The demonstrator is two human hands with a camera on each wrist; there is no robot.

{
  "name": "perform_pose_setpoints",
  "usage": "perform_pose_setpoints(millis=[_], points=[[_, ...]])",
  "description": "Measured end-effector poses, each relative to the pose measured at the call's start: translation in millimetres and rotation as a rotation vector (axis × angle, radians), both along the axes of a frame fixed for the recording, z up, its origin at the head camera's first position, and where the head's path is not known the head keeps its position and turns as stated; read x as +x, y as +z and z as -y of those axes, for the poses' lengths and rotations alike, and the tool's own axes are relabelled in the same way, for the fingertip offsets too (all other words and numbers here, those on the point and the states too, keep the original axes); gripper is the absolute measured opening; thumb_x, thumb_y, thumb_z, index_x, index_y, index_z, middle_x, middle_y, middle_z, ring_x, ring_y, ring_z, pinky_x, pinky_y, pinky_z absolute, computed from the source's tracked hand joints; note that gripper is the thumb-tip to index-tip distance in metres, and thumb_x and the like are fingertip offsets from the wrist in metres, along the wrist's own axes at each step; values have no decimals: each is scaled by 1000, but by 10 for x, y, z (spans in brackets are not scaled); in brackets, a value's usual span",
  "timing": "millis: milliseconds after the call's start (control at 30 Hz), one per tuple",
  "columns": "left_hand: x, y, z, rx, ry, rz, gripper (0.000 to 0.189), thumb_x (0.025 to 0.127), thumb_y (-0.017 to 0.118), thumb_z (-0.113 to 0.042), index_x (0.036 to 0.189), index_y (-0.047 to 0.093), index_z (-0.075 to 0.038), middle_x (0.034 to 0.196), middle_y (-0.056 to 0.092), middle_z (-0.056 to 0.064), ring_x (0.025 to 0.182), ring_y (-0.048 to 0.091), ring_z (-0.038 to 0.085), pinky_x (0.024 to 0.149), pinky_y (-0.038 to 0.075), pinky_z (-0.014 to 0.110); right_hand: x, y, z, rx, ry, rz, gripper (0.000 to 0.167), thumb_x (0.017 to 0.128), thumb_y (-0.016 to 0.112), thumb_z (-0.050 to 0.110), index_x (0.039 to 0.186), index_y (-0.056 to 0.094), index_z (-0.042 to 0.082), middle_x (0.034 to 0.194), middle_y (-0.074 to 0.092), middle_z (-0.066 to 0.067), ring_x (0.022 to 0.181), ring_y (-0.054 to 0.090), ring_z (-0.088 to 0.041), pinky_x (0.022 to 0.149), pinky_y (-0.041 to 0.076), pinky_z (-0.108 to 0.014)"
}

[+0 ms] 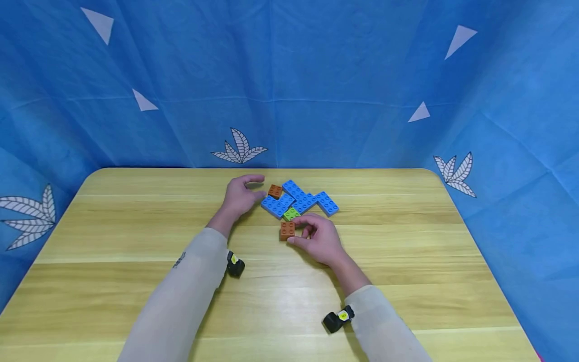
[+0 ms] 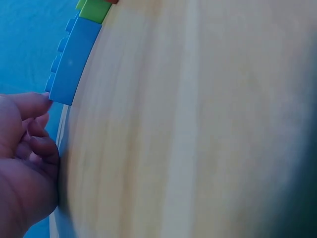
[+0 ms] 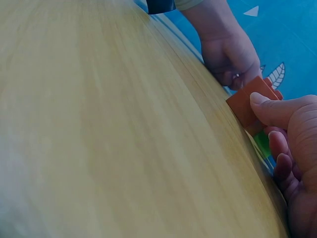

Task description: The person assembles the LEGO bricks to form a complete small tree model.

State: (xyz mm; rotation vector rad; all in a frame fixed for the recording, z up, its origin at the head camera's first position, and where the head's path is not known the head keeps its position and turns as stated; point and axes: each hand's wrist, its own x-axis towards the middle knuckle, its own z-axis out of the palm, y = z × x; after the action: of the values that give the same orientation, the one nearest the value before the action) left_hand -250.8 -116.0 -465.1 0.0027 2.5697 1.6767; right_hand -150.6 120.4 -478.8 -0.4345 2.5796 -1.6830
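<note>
Blue cloth (image 1: pixel 344 60) hangs behind the wood-grained surface (image 1: pixel 398 251), and from my remote seat I see the bricks clustered between the two hands. The right hand (image 1: pixel 318 237) pinches the near brown brick (image 1: pixel 287 232), with the thumb at its near side and the forefinger at its far side; the brick sits just left of that hand, and I cannot tell whether its base touches the surface. The left hand (image 1: pixel 241 197) grasps nothing: thumb and forefinger stand spread apart, the thumb tip at or very near the end of the left blue brick (image 1: pixel 272 206). Just right of that gap I find the far brown brick (image 1: pixel 275 191). The green brick (image 1: pixel 291 214) lies just beyond the right forefinger.

I judge these to be hard plastic: light, stiff, not fragile, so a gentle pinch should be enough. The smooth side walls look a little slippery, and an off-square squeeze could spin the near brown brick out of the fingertips. I would hold it by two opposite walls, low down, leaving the studs free. The left blue brick is longer, so I would take it near its middle rather than at the end beside the left thumb, where it might pivot
</note>
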Motion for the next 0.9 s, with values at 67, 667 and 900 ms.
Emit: perform_pose_setpoints(millis=[67, 667, 900], points=[[-19, -20, -7, -30, -21, -3, 40, 88, 77, -7, 126, 68, -13, 129, 63, 1, 125, 51, 24, 101, 42, 41, 3, 5, -6, 3, -5, 1, 33, 78, 88, 14, 108, 74, 12, 85, 63, -5, 70, 56, -18, 60, 46, -29], [-94, -10, -14, -168, -181, -6, 43, 91, 72, -5, 131, 67, -18, 140, 57, 1, 135, 44, 24, 108, 36, 42, 8, 14, -10, -10, 8, -15, 33, 78, 87, 10, 108, 73, 9, 89, 64, -6, 70, 57, -18, 61, 48, -29], [-86, 6, -23, -194, -233, -37, 38, 93, 70, -3, 128, 69, -16, 136, 60, 3, 127, 50, 24, 104, 39, 42, 12, 11, -8, -18, 6, -13, 34, 77, 87, 9, 108, 73, 8, 88, 64, -7, 70, 57, -18, 61, 48, -28]])
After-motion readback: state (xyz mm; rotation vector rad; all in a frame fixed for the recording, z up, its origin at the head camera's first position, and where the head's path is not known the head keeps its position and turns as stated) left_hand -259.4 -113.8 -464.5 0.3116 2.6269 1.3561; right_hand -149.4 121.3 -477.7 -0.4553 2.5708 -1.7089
